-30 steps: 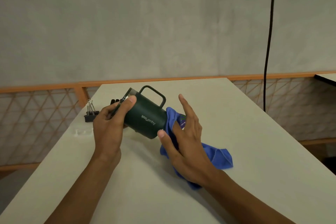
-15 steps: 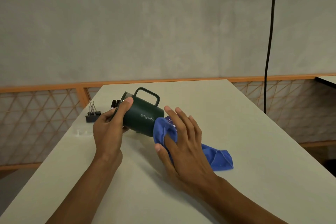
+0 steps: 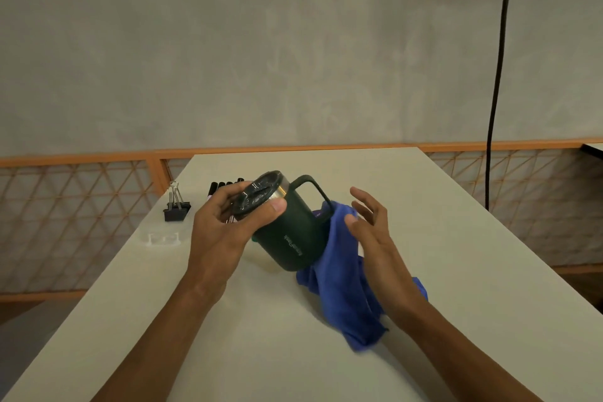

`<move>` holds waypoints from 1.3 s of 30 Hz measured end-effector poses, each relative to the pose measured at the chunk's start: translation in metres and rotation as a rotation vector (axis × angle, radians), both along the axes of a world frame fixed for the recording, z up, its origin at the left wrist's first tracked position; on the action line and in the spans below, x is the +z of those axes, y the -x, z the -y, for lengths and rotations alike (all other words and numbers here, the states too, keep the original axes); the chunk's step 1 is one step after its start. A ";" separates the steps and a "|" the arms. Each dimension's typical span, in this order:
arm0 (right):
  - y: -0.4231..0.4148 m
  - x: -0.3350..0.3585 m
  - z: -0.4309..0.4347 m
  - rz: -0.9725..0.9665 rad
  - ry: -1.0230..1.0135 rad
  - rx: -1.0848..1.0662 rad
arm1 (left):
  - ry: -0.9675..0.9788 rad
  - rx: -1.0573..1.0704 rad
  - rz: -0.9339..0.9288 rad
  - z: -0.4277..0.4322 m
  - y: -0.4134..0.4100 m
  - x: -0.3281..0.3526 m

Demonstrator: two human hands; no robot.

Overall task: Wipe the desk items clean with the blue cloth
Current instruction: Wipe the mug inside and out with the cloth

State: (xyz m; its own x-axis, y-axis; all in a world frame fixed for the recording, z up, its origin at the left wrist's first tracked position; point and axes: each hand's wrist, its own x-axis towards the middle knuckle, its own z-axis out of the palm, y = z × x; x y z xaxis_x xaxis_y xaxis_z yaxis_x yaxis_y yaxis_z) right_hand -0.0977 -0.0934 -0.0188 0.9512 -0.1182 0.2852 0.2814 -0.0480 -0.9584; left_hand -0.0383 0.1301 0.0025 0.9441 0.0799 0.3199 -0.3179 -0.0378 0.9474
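A dark green mug with a lid and a handle is tilted, its base low near the white desk. My left hand grips it round the lidded top. The blue cloth is bunched against the mug's right side and trails toward me on the desk. My right hand presses the cloth to the mug with straight, spread fingers, thumb on the cloth.
Black binder clips sit at the desk's left edge, with black markers behind my left hand and a small clear plastic piece nearer. A black cable hangs at right. An orange lattice rail borders the desk.
The mug has been tipped more upright, lid now facing me. My right hand has moved from the mug's base up its right side, dragging the cloth along.
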 end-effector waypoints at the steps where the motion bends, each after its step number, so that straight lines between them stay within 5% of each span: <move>1: 0.002 0.001 0.004 -0.008 -0.035 0.016 | -0.043 -0.010 0.015 -0.002 0.000 0.001; 7: 0.004 0.001 0.016 0.092 0.105 0.175 | -0.319 -0.060 0.118 0.002 0.009 -0.002; 14: -0.008 -0.006 0.033 0.274 0.415 -0.087 | -0.461 -0.144 0.166 -0.003 0.003 -0.008; 24: -0.016 -0.004 0.053 -0.082 0.096 -0.110 | -0.341 -0.336 -0.024 -0.046 -0.021 -0.017; 33: -0.017 -0.003 0.057 -0.118 0.040 -0.114 | -0.288 -0.529 -0.085 -0.055 -0.030 -0.025; 39: -0.017 -0.004 0.059 -0.124 0.059 -0.115 | -0.428 -0.299 0.007 -0.068 -0.037 -0.014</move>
